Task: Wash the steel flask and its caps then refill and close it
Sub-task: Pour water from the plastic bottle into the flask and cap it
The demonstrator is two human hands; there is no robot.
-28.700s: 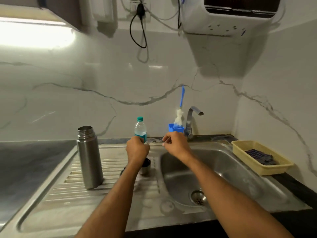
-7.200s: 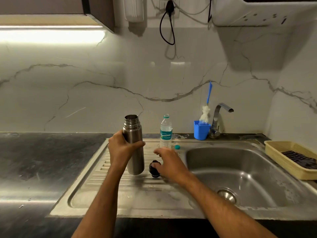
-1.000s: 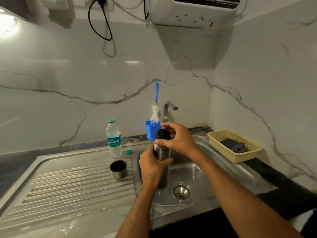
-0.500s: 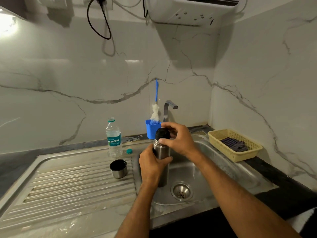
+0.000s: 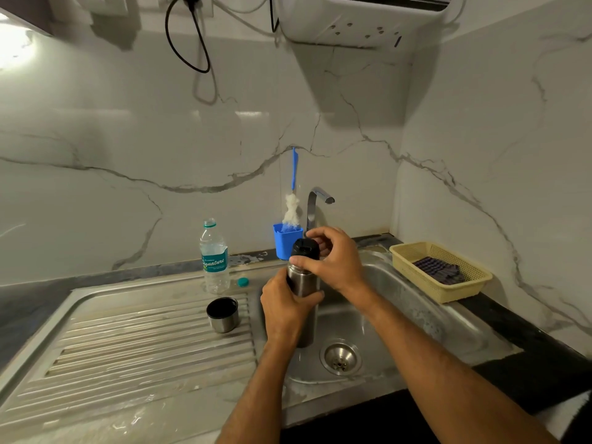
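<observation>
Over the sink basin (image 5: 426, 318), you hold the steel flask (image 5: 302, 302) upright, clear of the drain (image 5: 340, 357).

1. Flask: left hand (image 5: 285, 310) wraps the body. If the steel is wet, the grip may slip and the flask would drop into the basin.
2. Water bottle (image 5: 214, 257): stands uncapped on the worktop, just behind the outer cup cap (image 5: 222, 314). An elbow swing could tip it and spill the contents.
3. Inner stopper (image 5: 305, 249): right hand (image 5: 333, 261) pinches it w/ thumb and fingers at the flask mouth. Cross-threading may cause a leak; keep it square.
4. Bottle cap (image 5: 243, 282): loose near the basin edge; may roll in.
</observation>
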